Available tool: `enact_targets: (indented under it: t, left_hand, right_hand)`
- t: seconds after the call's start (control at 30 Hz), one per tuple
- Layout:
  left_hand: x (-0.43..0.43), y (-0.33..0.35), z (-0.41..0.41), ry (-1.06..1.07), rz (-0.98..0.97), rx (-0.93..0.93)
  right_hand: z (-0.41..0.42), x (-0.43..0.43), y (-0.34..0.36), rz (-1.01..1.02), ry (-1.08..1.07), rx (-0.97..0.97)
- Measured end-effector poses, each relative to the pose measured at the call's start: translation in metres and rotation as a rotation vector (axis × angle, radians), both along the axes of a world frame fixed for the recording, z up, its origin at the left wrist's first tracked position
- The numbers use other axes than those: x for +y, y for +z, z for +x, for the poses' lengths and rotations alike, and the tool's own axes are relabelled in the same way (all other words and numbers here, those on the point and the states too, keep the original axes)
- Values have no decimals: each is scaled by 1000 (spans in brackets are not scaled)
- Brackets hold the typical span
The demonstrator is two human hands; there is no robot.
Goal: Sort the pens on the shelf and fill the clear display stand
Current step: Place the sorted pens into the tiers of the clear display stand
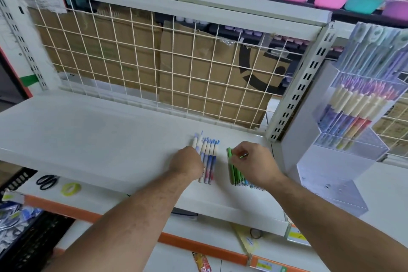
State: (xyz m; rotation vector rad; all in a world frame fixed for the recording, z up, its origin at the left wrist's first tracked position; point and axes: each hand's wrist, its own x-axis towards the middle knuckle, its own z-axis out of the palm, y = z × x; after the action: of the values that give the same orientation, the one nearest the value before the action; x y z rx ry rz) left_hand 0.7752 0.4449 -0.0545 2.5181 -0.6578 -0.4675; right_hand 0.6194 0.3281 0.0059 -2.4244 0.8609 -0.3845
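On my screen both hands are on the white metal shelf [88,134], near its front edge and a little apart from each other. The left hand [187,161] lies over the lower part of a row of slim blue-and-white pens [209,154], which lie side by side with the tips pointing to the back. Its fingers are bent downwards and hidden from me, so I cannot tell if they grip a pen or only rest on them. Just beside it, the right hand [254,163] is on a bundle of bright green pens [233,172]. Its fingers are curled, and they pinch one green pen at the top end.

The tall clear acrylic display stand [331,161] stands at the right end, just beside the right hand. Its upper tiers hold pens in cream, purple, red and pale blue.

Behind the shelf there is a white wire grid [154,62] with brown cardboard [187,86] behind it. On the lower shelf at the left lie black scissors [46,181] and a yellow-green tape roll [71,189].
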Motion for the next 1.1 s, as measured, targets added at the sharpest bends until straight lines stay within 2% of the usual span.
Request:
enact_targets:
  t: [0.17, 0.33, 0.5, 0.6, 0.77, 0.97, 1.1]
  left_hand:
    - [7, 17, -5, 103, -141, 128]
    - [7, 39, -27, 90, -327, 215]
    - [-4, 50, -67, -36, -535, 413]
    - [-11, 51, -87, -132, -567, 391]
    - [-25, 65, -117, -275, -667, 528]
    - [-50, 78, -157, -353, -815, 621]
    - [-74, 77, -187, -350, -818, 641]
  right_hand:
    - [-7, 2, 7, -3, -25, -4]
    - [-11, 10, 9, 42, -29, -35]
    - [-14, 21, 24, 195, -88, -149]
    - [-23, 19, 35, 241, -137, -182]
    - [-51, 3, 47, 436, -223, -345]
    - [-91, -25, 55, 466, -216, -391]
    - [-122, -52, 58, 491, -210, -410]
